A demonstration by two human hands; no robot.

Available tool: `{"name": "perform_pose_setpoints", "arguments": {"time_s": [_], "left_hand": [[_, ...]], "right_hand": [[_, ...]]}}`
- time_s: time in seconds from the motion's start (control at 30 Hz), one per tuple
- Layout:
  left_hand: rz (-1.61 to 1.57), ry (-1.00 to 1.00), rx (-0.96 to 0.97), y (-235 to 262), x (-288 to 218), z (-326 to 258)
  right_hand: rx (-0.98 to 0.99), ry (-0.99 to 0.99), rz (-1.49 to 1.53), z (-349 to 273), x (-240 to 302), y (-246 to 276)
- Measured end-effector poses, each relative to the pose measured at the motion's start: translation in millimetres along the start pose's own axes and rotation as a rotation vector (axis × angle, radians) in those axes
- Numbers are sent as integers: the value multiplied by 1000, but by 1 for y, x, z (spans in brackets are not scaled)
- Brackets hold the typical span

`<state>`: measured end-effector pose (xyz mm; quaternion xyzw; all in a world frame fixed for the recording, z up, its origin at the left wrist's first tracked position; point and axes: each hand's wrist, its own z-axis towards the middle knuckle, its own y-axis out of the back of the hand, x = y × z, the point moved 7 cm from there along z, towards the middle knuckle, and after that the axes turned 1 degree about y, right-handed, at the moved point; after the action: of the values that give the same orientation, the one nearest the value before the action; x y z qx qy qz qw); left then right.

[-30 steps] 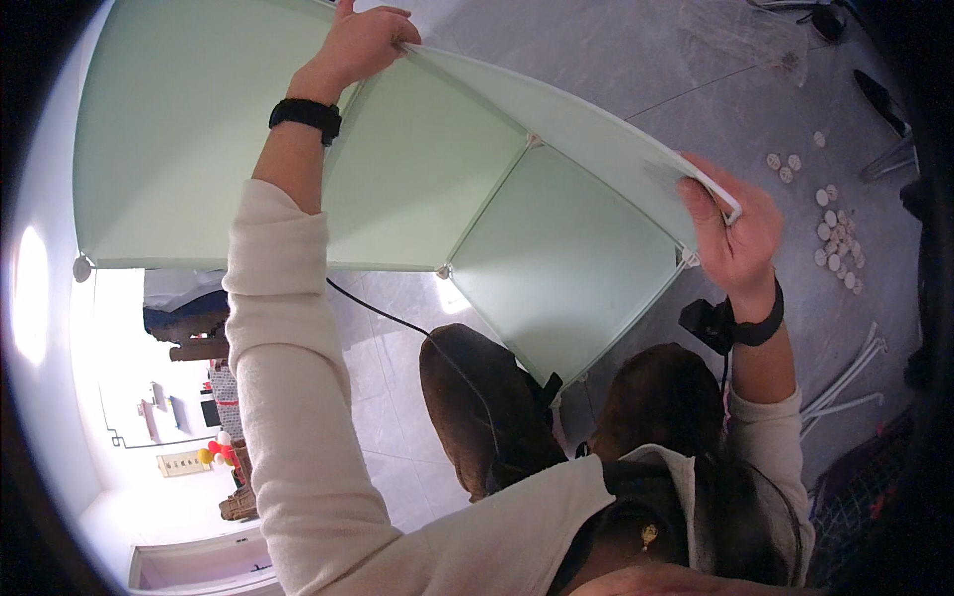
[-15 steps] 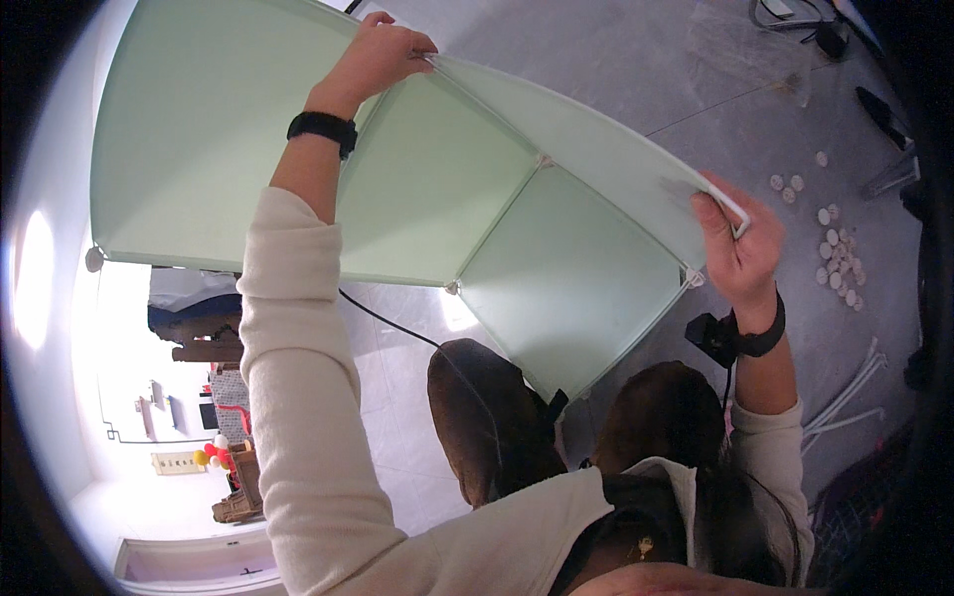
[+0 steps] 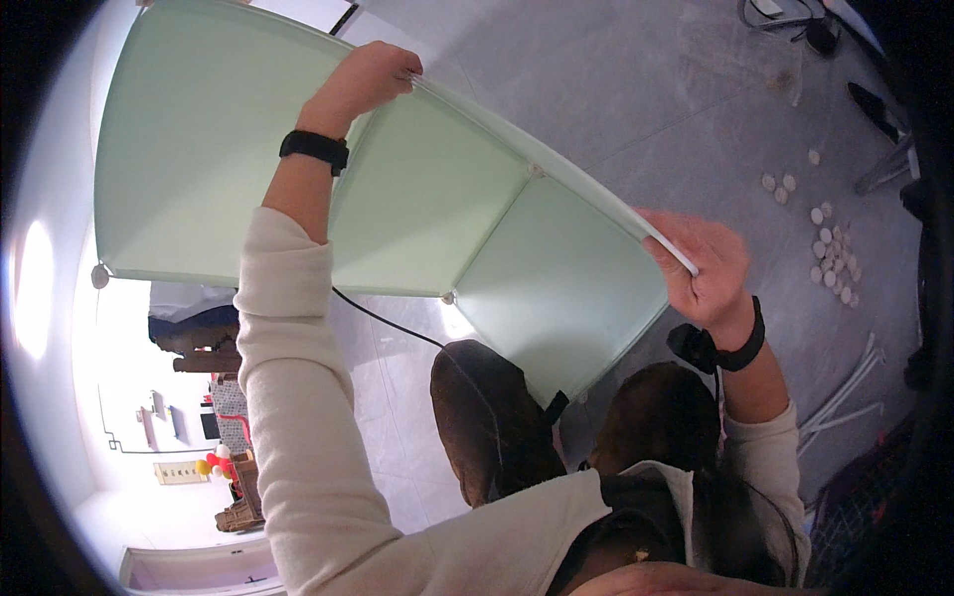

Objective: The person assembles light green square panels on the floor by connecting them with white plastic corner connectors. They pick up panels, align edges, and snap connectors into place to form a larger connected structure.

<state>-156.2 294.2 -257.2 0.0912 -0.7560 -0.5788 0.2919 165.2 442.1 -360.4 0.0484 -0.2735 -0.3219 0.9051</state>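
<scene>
A shelf unit of pale green translucent panels (image 3: 417,209) stands tilted before me, its squares joined by white round connectors (image 3: 448,297). My left hand (image 3: 370,84) is closed on the top edge, at the corner where a side panel (image 3: 586,191) begins. That side panel shows almost edge-on. Its free corner is pinched between the thumb and fingers of my right hand (image 3: 704,266). The connector behind my right hand is hidden. Black bands circle both my wrists.
Several loose white round connectors (image 3: 833,256) lie on the grey tiled floor (image 3: 616,89) at the right. White bars (image 3: 845,397) rest farther down. A dark shoe-like object (image 3: 873,111) and cables (image 3: 785,22) are at the upper right. A black cable (image 3: 388,323) crosses below the panels.
My right hand has moved left and slightly down, swinging the side panel inward until it shows nearly edge-on. My left hand has shifted slightly left and down with the corner.
</scene>
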Motion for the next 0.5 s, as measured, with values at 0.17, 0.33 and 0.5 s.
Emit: {"name": "perform_pose_setpoints", "arguments": {"time_s": [0.17, 0.33, 0.5], "left_hand": [[100, -113, -24, 0, -7, 2], [118, -77, 35, -5, -6, 4], [10, -100, -175, 30, -25, -18]], "right_hand": [[-26, 11, 24, 2, -2, 0], [-24, -133, 34, 0, -9, 1], [-50, -159, 7, -3, -11, 2]]}}
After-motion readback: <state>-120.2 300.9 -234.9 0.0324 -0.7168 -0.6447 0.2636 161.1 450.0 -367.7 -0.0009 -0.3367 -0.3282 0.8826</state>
